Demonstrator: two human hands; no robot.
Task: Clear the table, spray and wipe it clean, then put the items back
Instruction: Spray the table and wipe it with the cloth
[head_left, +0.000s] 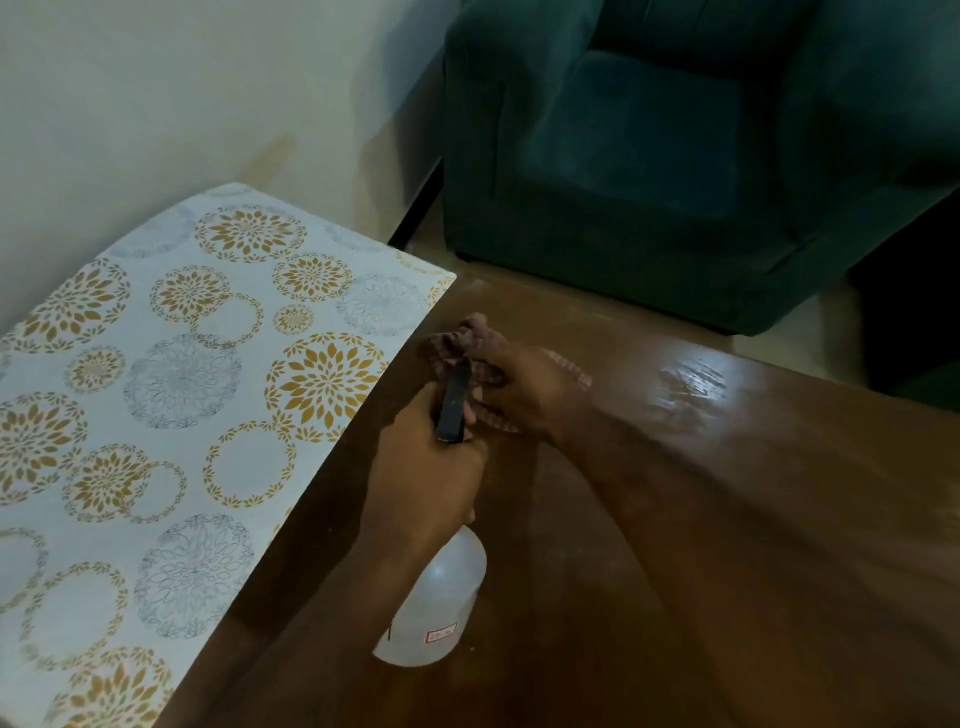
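A clear plastic spray bottle (436, 608) with a black nozzle (454, 402) is held above the brown wooden table (727, 519); my left hand (421, 483) grips its neck. Just beyond the nozzle, my right hand (519, 387) holds a crumpled pink checked cloth (467, 338) against the tabletop near its left edge. A wet, shiny patch (691, 379) glistens on the wood to the right of the cloth.
A surface covered in a white sheet with gold and grey floral circles (182, 389) adjoins the table on the left, against a pale wall. A dark teal armchair (675, 145) stands beyond the table's far edge.
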